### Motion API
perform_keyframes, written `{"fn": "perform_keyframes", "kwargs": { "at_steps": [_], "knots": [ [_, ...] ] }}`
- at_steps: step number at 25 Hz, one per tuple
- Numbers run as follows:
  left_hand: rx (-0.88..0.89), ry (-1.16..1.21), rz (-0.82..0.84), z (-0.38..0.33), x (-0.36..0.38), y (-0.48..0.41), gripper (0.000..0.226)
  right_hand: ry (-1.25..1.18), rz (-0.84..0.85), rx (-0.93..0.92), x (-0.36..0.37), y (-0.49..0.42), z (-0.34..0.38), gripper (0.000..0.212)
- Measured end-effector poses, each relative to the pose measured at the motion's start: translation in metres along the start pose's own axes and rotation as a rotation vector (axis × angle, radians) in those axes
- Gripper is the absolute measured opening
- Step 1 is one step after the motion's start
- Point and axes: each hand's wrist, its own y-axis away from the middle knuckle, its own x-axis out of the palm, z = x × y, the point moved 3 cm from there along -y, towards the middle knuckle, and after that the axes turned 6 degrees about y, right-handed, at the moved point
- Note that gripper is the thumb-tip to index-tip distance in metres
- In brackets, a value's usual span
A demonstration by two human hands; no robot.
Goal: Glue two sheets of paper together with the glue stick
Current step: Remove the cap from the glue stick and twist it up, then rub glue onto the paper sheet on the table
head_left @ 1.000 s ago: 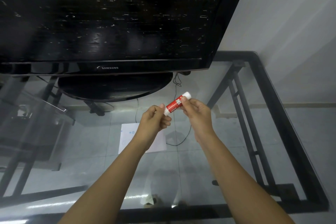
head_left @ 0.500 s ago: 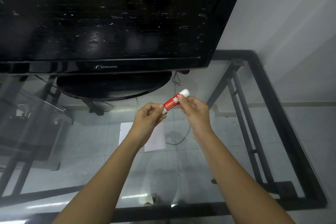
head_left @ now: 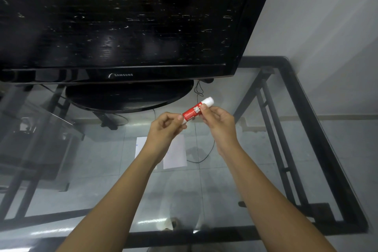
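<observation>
Head view: glue stick [head_left: 194,111] slants up-right between hands; left hand [head_left: 165,129] pinches its lower end, right hand [head_left: 218,120] pinches near the white, probably capped, end.

Glass table [head_left: 255,170] (black frame), dark television [head_left: 122,20], grey wall [head_left: 327,37]
</observation>
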Motion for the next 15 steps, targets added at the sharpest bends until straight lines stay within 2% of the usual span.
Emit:
{"fn": "perform_keyframes", "kwargs": {
  "at_steps": [1,4,8,10,13,15],
  "knots": [
    [0.023,-0.009,-0.001,-0.003,-0.001,0.001,0.005,0.008,0.004,0.000,0.000,0.001,0.000,0.016],
    [0.100,-0.006,0.010,-0.005,-0.004,0.003,0.017,0.006,0.027,-0.014,0.001,0.003,0.001,0.018],
    [0.099,-0.081,0.034,-0.005,-0.005,0.007,0.031,0.002,0.025,-0.008,0.003,0.005,0.000,0.016],
    [0.090,-0.083,0.051,-0.003,-0.007,0.008,0.028,0.027,0.057,-0.012,0.005,0.004,-0.003,0.018],
    [0.065,-0.025,-0.051,-0.002,-0.018,0.010,0.021,0.196,0.165,-0.070,0.011,0.001,-0.014,0.032],
    [0.037,0.000,-0.099,0.000,-0.027,0.011,0.025,0.475,0.236,-0.147,0.013,-0.001,-0.030,0.054]
  ]
}}
